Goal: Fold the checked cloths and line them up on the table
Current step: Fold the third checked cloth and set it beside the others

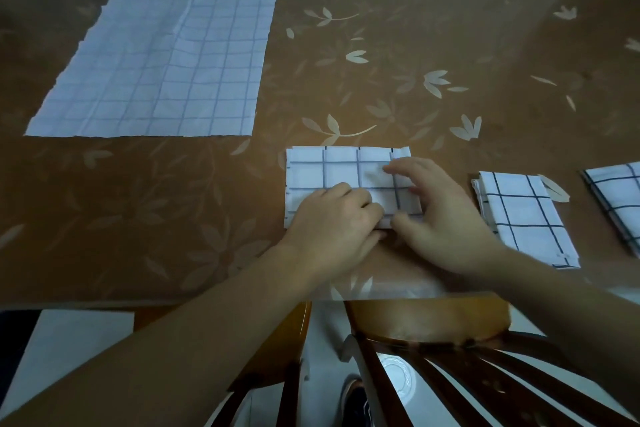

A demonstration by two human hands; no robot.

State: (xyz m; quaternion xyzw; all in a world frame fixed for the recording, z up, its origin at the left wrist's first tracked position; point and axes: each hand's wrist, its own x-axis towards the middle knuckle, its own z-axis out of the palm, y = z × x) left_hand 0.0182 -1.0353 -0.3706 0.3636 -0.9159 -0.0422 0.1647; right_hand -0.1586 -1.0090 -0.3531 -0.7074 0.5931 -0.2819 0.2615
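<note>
A brown table (pixel 398 45) with a pale leaf pattern fills most of the view, and near its front edge, at about five o'clock from the middle of the frame, lies a partly folded checked cloth (pixel 332 170), a white rectangle crossed by dark lines. Both hands rest on its near half. The left hand (pixel 332 218) lies knuckles up on the cloth's lower edge with its fingers curled down at the fabric; whether they pinch a layer or only press it I cannot tell. The right hand (pixel 440 215) is spread, its fingers straight and lying flat across the cloth's right end, the thumb down by the near edge just beside the left hand's fingertips. At three o'clock from this cloth, well apart from it, lies a folded cloth (pixel 530 218), narrow and slightly tilted, and past that, at the frame's right edge, a second folded cloth (pixel 620 198) is cut off by the border. At ten o'clock, far across the table, an unfolded cloth (pixel 166 62) lies spread flat. At six o'clock, below the table's edge, a wooden chair (pixel 433 329) shows its back rail and slats.
</note>
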